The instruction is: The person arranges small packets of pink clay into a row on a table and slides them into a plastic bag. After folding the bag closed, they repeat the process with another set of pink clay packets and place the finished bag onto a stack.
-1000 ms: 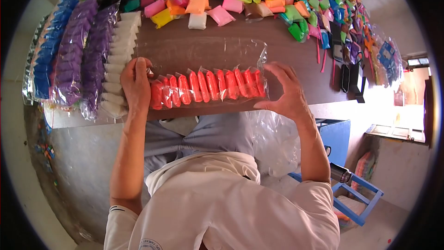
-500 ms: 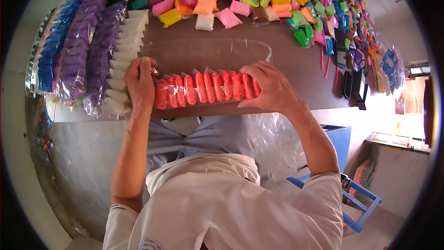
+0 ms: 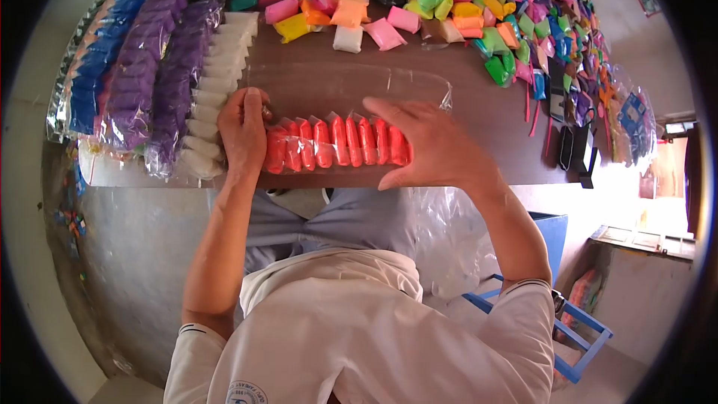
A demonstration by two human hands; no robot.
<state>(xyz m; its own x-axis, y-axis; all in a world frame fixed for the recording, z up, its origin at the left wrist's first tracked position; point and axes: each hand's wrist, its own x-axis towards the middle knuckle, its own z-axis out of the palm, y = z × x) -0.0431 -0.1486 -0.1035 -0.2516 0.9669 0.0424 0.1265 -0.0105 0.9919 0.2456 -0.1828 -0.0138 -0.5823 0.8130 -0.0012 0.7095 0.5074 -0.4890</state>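
Note:
A row of red packets lies side by side in a clear plastic bag near the front edge of the brown table. My left hand is closed at the row's left end, gripping the bag's plastic with the thumb on top. At the opposite end my right hand spreads wide, fingers above the row and thumb below, its palm side against the last packets. A flat clear plastic sheet lies on the table just behind the row.
White packets, purple packets and blue packets stand in bagged rows at left. Loose colourful packets cover the table's back and right. Black objects sit by the right edge; a blue stool stands below.
My right hand has opened wider, its fingers lifting off the row's top edge and its thumb dropping lower. The red row sits slightly more compact; my left hand keeps its grip.

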